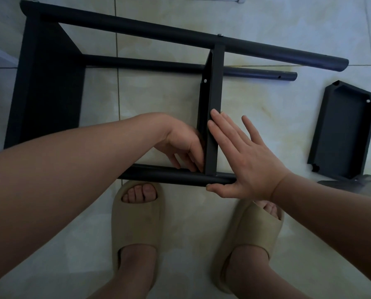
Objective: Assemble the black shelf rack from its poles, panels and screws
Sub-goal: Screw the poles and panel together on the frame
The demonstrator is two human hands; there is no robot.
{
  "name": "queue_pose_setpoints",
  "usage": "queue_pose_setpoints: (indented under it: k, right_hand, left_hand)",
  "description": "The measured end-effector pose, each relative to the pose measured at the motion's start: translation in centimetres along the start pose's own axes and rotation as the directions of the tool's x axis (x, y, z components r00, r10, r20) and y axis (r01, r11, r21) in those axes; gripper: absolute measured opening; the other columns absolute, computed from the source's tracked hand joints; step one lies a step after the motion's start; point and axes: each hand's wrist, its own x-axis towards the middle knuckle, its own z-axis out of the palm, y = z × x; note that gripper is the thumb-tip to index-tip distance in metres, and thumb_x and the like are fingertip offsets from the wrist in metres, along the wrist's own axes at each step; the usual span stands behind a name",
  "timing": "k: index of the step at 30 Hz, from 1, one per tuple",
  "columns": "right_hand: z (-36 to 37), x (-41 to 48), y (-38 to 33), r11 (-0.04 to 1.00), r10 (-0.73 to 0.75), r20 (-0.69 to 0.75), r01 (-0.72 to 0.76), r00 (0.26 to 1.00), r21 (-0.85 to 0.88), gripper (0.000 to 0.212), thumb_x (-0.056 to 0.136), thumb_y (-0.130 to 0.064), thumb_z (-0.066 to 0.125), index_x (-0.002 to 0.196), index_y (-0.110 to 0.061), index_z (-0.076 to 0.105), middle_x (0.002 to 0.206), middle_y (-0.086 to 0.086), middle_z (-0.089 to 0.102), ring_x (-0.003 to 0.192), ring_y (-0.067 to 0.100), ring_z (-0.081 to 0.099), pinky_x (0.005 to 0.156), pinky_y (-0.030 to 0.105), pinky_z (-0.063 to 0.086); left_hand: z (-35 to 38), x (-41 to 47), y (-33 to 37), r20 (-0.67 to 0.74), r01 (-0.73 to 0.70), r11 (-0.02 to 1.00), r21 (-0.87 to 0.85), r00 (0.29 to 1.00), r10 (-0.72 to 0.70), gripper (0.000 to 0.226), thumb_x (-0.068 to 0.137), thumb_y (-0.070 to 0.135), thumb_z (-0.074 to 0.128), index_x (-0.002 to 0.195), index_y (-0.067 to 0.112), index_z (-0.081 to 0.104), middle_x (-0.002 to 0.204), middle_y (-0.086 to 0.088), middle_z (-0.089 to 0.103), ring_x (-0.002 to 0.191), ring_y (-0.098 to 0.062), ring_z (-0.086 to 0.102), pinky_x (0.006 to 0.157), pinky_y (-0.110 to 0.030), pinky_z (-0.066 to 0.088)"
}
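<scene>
The middle panel stands on edge, running far-to-near onto the near pole, with the right hand pressed flat against its right face and the left hand curled at the joint (its grip's contents hidden).

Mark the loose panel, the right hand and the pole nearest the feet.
loose panel [342, 130], head view, middle of its inner face.
right hand [245, 162], head view, back of the hand.
pole nearest the feet [152, 174], head view, bare stretch left of centre.
</scene>
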Motion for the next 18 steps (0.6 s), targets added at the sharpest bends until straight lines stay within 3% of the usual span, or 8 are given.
queue_pose_setpoints:
  k: [6, 13, 18]
  right_hand:
    - [0.14, 0.01, 0.09, 1.000, 0.000, -0.008, 0.000, 1.000, 0.003, 0.115, 0.082, -0.079, 0.047, 0.162, -0.004, 0.014, 0.171, 0.012, 0.003, 0.158, 0.027, 0.006, 0.124, 0.060, 0.014]
    - [0.06, 0.02, 0.10, 1.000, 0.002, 0.000, -0.002, 1.000, 0.007, 0.114, 0.082, -0.080, 0.046, 0.162, -0.005, 0.013, 0.171, 0.012, 0.002, 0.158, 0.026, 0.005, 0.124, 0.060, 0.013]
    - [0.00, 0.04, 0.03, 1.000, 0.001, -0.006, -0.001, 1.000, 0.014, 0.114, 0.082, -0.079, 0.045, 0.162, -0.004, 0.014, 0.170, 0.012, 0.002, 0.158, 0.027, 0.006, 0.124, 0.060, 0.013]
  left_hand:
    - [0.06, 0.20, 0.24, 0.016, 0.012, 1.000, -0.006, 1.000, -0.012, 0.018, 0.092, 0.007, 0.065, 0.101, 0.021, 0.073, 0.100, 0.004, 0.077, 0.094, -0.009, 0.073, 0.095, -0.035, 0.051]
    - [0.54, 0.02, 0.67, -0.052, -0.018, 1.000, 0.019, 0.998, 0.019, 0.025, 0.089, 0.001, 0.064, 0.107, 0.018, 0.070, 0.111, 0.001, 0.073, 0.113, -0.015, 0.066, 0.108, -0.048, 0.045]
    - [0.80, -0.04, 0.12, -0.090, -0.048, 0.999, 0.017, 0.995, 0.049, 0.027, 0.088, 0.000, 0.065, 0.107, 0.019, 0.068, 0.107, 0.005, 0.074, 0.109, -0.009, 0.066, 0.109, -0.049, 0.043]
